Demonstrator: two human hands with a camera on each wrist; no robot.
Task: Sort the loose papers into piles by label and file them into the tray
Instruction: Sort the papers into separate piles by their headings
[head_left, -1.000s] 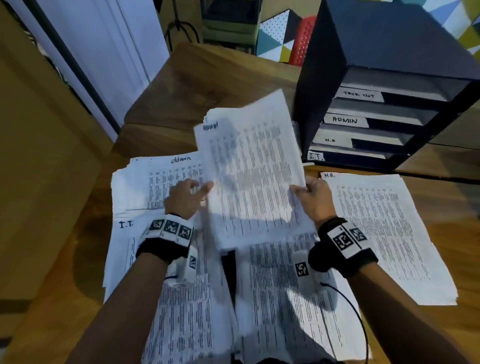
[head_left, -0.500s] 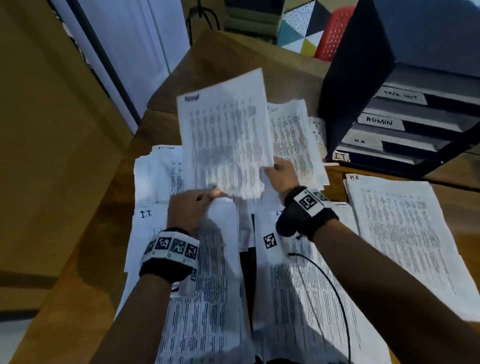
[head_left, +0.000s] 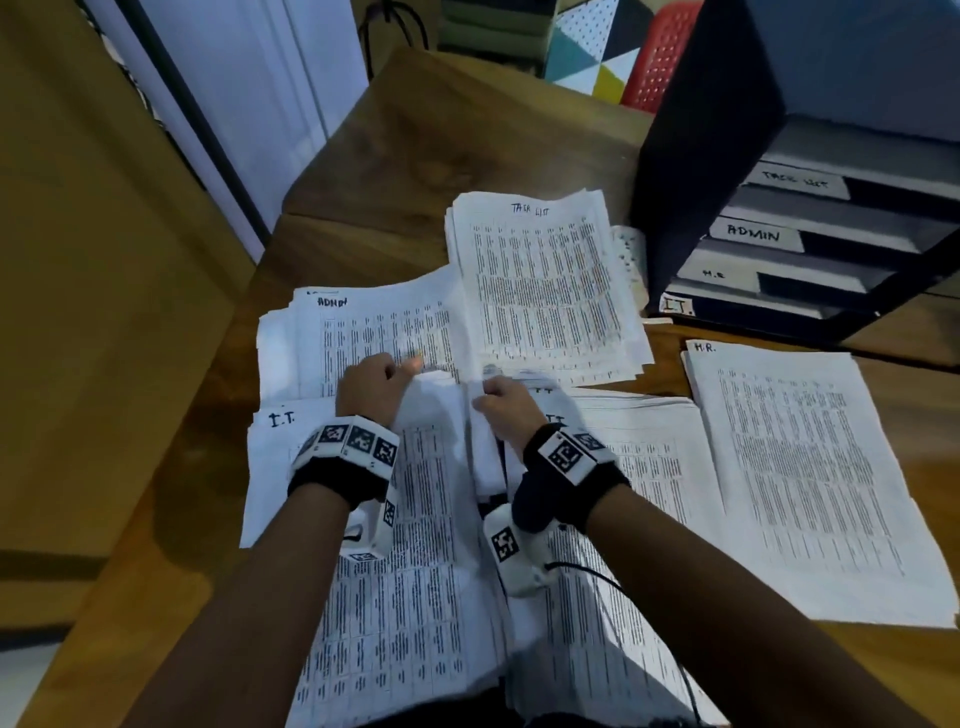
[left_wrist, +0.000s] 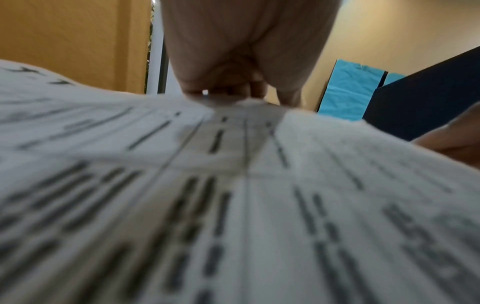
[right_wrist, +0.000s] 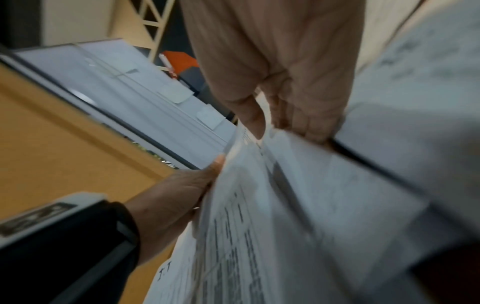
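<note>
Printed sheets lie in labelled piles on the wooden desk: ADMIN (head_left: 363, 332) far left, TASK LIST (head_left: 540, 280) in the middle back, H.R. (head_left: 800, 467) at the right. Nearest me is a stack whose top sheet (head_left: 436, 467) is marked I.T. My left hand (head_left: 395, 371) curls its fingers over that sheet's far edge (left_wrist: 233, 107). At the sheet's right corner (right_wrist: 259, 185), my right hand (head_left: 488, 387) pinches it between thumb and fingers (right_wrist: 306, 123). The black tray (head_left: 701, 156) stands at the back right with slots marked TASK LIST, ADMIN, H.R. and I.T.
A second I.T. stack (head_left: 649, 467) lies under my right wrist. A yellow-brown panel (head_left: 104, 312) runs along the desk's left side, with a white door (head_left: 249, 104) behind it. A red perforated bin (head_left: 660, 57) sits beyond the desk's far edge.
The ADMIN sheet that both hands held up now lies on the ADMIN pile. Both hands have come down and back to the far edge of the near I.T. sheet.
</note>
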